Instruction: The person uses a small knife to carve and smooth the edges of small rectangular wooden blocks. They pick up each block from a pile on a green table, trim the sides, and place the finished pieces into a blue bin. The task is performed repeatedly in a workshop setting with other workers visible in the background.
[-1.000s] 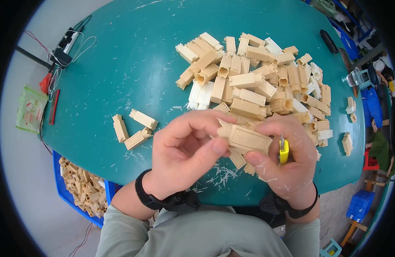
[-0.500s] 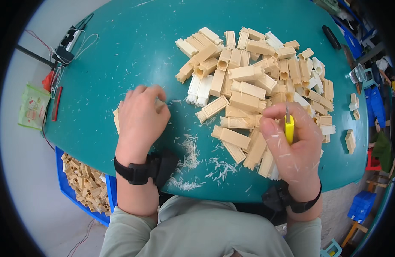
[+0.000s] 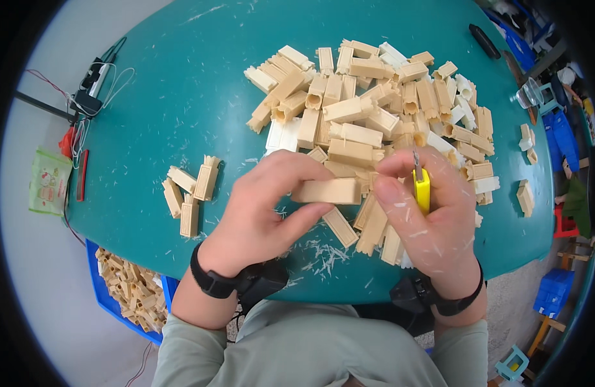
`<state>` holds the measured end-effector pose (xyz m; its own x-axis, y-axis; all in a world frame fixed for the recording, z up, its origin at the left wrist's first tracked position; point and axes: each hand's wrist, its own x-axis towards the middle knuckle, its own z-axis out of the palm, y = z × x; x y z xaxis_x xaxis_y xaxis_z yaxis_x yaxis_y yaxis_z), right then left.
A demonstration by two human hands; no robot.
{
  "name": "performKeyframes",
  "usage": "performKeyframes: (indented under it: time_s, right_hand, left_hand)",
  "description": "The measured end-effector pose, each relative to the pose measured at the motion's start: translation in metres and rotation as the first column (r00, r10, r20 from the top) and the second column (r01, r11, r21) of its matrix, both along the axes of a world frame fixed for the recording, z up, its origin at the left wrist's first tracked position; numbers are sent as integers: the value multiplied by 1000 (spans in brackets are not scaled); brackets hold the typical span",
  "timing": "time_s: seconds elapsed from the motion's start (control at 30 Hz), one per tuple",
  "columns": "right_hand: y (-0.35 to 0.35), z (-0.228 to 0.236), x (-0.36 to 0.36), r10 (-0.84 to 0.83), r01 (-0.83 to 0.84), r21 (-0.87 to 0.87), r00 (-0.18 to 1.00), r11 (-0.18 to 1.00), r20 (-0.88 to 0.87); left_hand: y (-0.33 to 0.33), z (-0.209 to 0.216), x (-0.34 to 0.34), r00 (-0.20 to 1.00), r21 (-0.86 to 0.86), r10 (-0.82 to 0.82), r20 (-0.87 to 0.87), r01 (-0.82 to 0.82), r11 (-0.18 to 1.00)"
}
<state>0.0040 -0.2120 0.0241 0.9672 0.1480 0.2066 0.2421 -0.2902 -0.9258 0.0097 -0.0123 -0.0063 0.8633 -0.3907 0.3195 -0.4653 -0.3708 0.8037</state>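
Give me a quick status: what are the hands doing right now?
Left hand grips a beige plastic block by its fingers. Right hand holds a yellow-handled knife at the block's end. Loose blocks heaped just behind.

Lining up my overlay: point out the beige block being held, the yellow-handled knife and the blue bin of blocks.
beige block [image 3: 328, 191], head view, middle of its long face.
yellow-handled knife [image 3: 423, 188], head view, on the yellow handle.
blue bin [image 3: 94, 274], head view, its rim.

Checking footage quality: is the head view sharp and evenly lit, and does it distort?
Head view: even, soft light, no glare; left hand, right hand and the held beige rectangular block look sharp; the round teal table bows near the dark fisheye rim.
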Motion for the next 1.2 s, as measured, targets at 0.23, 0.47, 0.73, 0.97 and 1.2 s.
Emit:
performKeyframes:
  time_s: [0.23,0.47,0.73,0.97,1.2]
  right_hand:
    - [-2,1,-4,199,-197,47,980,979,-27]
    - [1,-1,-3,269,-269,16,963,963,15]
    - [4,-2,-6,306,-280,-200,945,939,115]
    - [7,-6,-6,324,-282,-256,935,925,143]
    - [5,-8,-1,305,-234,-303,928,924,213]
  left_hand:
    - [-4,-3,-13,899,-633,-309,-310,47,773]
    - [-10,1,-20,913,-624,-280,-297,37,781]
    - [-10,1,-18,980,-619,-82,-180,-48,784]
    - [-4,-1,-16,982,-645,-154,-109,48,763]
    - [-5,2,-19,960,-675,-245,-138,90,732]
